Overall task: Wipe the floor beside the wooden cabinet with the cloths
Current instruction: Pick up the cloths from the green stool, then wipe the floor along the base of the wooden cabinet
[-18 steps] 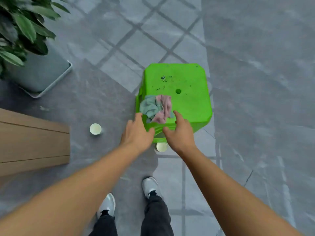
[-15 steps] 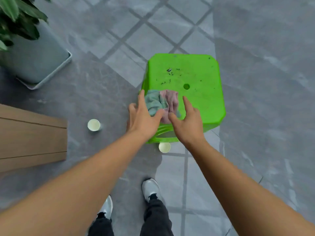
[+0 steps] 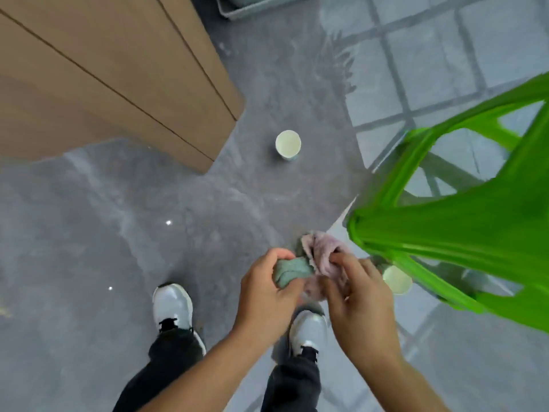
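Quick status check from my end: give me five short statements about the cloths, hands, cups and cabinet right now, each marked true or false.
1. The left hand grips the crumpled green cloth. True.
2. The right hand is empty. False: it holds the crumpled pink cloth.
3. Both cloths lie on the green plastic stool. False: they are in the hands.
4. A white paper cup stands upright near the wooden cabinet corner. True.
5. Only one cup is visible. False: a second cup sits under the stool.
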Motion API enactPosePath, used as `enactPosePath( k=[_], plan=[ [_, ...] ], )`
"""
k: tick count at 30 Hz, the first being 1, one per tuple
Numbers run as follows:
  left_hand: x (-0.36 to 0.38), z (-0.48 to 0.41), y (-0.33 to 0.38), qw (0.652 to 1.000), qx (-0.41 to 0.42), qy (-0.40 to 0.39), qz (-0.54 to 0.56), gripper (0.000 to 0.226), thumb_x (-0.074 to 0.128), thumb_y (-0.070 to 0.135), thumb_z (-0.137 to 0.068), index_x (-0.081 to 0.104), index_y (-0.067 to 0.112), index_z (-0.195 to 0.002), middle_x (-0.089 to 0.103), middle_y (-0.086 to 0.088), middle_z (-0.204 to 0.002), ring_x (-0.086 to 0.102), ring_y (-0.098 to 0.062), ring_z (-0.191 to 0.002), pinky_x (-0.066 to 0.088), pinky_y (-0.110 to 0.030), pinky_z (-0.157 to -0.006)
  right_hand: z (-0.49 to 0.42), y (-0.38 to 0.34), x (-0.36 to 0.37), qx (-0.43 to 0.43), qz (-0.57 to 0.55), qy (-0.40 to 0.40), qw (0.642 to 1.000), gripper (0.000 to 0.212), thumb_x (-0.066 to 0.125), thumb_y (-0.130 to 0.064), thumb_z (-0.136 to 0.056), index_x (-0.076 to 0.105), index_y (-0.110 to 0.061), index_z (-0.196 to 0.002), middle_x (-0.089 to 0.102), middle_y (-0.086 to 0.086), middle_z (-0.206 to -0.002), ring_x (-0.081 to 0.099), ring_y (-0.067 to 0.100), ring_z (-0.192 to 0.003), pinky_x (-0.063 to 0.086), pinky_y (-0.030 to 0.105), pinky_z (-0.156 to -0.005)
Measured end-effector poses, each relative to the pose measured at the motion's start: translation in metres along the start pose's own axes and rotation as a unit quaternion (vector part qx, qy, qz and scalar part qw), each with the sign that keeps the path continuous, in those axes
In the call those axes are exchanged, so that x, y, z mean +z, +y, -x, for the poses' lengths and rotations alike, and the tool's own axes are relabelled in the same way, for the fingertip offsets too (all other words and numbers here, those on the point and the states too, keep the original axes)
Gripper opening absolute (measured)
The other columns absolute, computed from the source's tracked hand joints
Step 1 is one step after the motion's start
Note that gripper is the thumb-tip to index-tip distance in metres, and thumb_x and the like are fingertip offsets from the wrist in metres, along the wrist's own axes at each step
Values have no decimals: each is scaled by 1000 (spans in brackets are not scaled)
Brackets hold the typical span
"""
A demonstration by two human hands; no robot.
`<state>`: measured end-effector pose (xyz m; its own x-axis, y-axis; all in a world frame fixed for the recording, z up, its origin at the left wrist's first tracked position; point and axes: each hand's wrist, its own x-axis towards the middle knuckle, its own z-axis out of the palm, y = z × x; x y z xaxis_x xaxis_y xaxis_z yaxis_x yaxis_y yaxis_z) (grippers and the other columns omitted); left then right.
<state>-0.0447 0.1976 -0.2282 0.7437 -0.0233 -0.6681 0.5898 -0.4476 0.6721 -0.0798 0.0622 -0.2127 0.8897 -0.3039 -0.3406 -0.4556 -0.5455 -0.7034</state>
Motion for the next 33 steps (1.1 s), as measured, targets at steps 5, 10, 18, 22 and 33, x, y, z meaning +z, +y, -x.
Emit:
enactPosePath(
  k=[5, 10, 18, 22, 33],
  plan=[
    [-65, -47, -62, 998, -26, 54, -2, 24, 78, 12, -78, 63, 29, -88, 72, -6, -85, 70, -21, -69, 60, -27, -55, -35, -18, 95, -16, 11, -100, 995, 22, 61, -10, -87, 65, -20, -106, 42, -7, -78, 43, -2, -64, 35, 0, -64],
    [-91, -135, -94, 993, 4, 107, 44, 22, 77, 24, -76, 60, 25, -90, 70, -8, -82, 68, -34, -77, 58, -55, -69, -111, -34, 174, -55, 34, -99, 993, 30, 57, -12, -87, 62, -25, -114, 48, -2, -86, 53, 7, -73, 35, 11, -63],
    [-95, -328, -156, 978, 53, 99, -177, 77, 72, 35, -80, 38, 36, -149, 47, -5, -152, 47, -29, -134, 36, -30, -111, -300, 6, 283, -95, 172, -140, 970, 91, 67, -42, -80, 10, -33, -150, 26, 14, -150, 38, 32, -130, 38, 35, -105],
    [-93, -339, -229, 915, -108, 195, -338, 122, 43, 90, -64, -17, 34, -155, -22, -12, -166, -11, -53, -147, 2, -65, -118, -345, 33, 329, -168, 346, -149, 911, 121, 53, -80, -65, -18, -29, -149, -16, 13, -161, -9, 37, -148, 7, 58, -118],
    [-93, -341, -257, 937, -106, 149, -297, 122, 19, 101, -54, -56, 37, -126, -65, -7, -137, -59, -48, -120, -22, -73, -106, -336, 33, 388, -236, 399, -82, 882, 103, 19, -72, -86, -8, 5, -149, -11, 34, -156, -9, 47, -146, -2, 53, -121]
  ],
)
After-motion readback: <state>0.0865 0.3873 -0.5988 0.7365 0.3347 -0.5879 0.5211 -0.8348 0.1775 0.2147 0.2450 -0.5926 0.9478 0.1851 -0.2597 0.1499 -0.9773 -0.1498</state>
